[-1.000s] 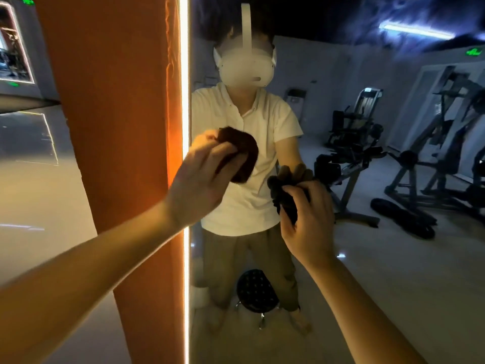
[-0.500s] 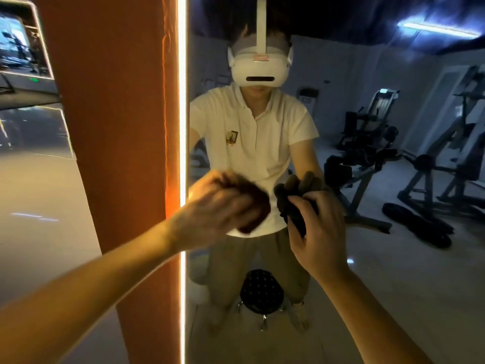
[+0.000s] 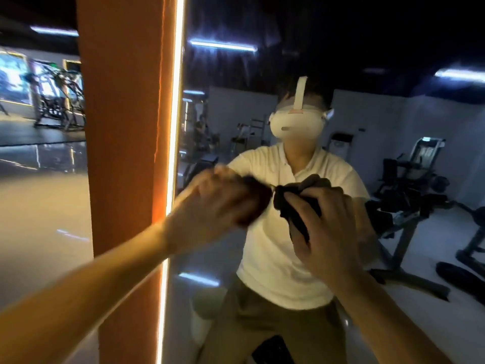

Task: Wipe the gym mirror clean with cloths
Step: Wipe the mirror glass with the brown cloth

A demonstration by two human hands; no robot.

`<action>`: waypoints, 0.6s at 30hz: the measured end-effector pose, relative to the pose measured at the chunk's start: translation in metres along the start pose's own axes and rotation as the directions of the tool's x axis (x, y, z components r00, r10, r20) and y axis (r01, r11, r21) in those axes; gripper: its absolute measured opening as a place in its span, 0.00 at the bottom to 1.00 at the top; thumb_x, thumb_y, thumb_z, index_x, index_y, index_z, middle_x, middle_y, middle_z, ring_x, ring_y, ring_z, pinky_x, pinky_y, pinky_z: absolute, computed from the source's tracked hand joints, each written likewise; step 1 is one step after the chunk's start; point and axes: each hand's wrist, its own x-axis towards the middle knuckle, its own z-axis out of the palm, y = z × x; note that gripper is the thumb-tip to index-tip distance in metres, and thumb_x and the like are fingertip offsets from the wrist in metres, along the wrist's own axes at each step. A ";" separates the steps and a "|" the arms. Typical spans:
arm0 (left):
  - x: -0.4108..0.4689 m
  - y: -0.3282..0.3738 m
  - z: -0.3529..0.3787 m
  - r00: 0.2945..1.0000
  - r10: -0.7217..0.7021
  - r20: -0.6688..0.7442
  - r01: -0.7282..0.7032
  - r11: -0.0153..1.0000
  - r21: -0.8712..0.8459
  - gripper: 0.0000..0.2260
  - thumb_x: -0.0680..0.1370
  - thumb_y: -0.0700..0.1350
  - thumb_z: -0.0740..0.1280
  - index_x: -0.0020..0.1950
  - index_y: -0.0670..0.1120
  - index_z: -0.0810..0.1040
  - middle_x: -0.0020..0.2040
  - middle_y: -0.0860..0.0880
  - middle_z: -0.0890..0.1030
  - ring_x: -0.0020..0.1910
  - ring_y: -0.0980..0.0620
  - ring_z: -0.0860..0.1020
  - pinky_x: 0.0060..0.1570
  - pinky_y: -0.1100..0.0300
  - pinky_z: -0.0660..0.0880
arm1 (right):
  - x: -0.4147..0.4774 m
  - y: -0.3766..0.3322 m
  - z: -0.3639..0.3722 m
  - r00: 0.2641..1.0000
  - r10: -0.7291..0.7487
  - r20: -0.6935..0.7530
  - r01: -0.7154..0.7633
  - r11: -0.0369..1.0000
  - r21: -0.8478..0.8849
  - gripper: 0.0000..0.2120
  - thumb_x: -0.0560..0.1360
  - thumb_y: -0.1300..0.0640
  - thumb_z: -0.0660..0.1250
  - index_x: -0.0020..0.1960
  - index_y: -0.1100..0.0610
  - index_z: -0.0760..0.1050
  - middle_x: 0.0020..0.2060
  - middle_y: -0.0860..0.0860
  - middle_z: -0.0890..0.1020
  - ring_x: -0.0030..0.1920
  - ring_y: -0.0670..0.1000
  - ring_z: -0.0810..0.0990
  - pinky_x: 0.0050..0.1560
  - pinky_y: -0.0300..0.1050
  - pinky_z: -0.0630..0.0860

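Observation:
The gym mirror (image 3: pixel 393 258) fills the right two thirds of the view and reflects me and the gym behind. My left hand (image 3: pixel 210 214), blurred by motion, holds a dark brown cloth (image 3: pixel 254 203) against the glass near the mirror's left edge. Just to its right, my right hand (image 3: pixel 325 232) grips a bunched black cloth (image 3: pixel 296 203) pressed to the mirror. The two cloths nearly touch. My fingers hide much of both cloths.
An orange pillar (image 3: pixel 126 153) with a lit vertical strip (image 3: pixel 173 127) borders the mirror on the left. Beyond the pillar lie a glossy floor (image 3: pixel 39 206) and exercise machines (image 3: pixel 60 101). Weight machines (image 3: pixel 409 185) appear in the reflection.
The camera has tilted up and leftward. My left hand with the brown cloth first dropped from chest height toward the right hand and now sweeps, blurred. The right hand keeps its grip.

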 end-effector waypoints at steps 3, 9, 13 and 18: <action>0.035 -0.030 -0.008 0.806 -0.560 -0.194 0.558 0.827 -0.069 0.20 0.83 0.51 0.66 0.72 0.41 0.73 0.67 0.34 0.74 0.59 0.36 0.71 0.59 0.43 0.68 | 0.008 0.007 0.009 0.999 0.024 -0.041 -0.022 0.999 0.037 0.19 0.75 0.55 0.68 0.65 0.58 0.73 0.56 0.60 0.76 0.57 0.60 0.73 0.56 0.55 0.69; -0.034 0.090 0.004 0.909 -0.400 -0.121 0.378 0.910 -0.170 0.20 0.85 0.54 0.59 0.74 0.45 0.69 0.68 0.39 0.69 0.61 0.36 0.71 0.62 0.42 0.67 | -0.005 0.003 0.028 0.981 0.013 -0.192 -0.025 0.998 -0.060 0.18 0.75 0.55 0.67 0.64 0.58 0.73 0.57 0.61 0.75 0.56 0.63 0.74 0.55 0.60 0.73; -0.080 0.116 -0.005 0.995 -0.091 -0.038 0.084 0.985 -0.152 0.18 0.86 0.55 0.56 0.73 0.50 0.71 0.65 0.42 0.71 0.59 0.41 0.71 0.58 0.47 0.68 | -0.022 -0.010 0.036 0.968 -0.006 -0.250 -0.029 0.990 -0.137 0.20 0.75 0.53 0.64 0.64 0.60 0.74 0.58 0.62 0.76 0.59 0.61 0.69 0.56 0.59 0.72; -0.022 0.039 -0.002 0.884 -0.385 -0.265 0.402 0.916 0.008 0.19 0.84 0.54 0.59 0.67 0.44 0.77 0.57 0.36 0.77 0.53 0.36 0.76 0.52 0.46 0.68 | -0.039 -0.010 0.038 0.966 -0.026 -0.257 -0.009 0.991 -0.136 0.22 0.73 0.53 0.62 0.65 0.60 0.76 0.62 0.60 0.77 0.63 0.63 0.73 0.64 0.59 0.70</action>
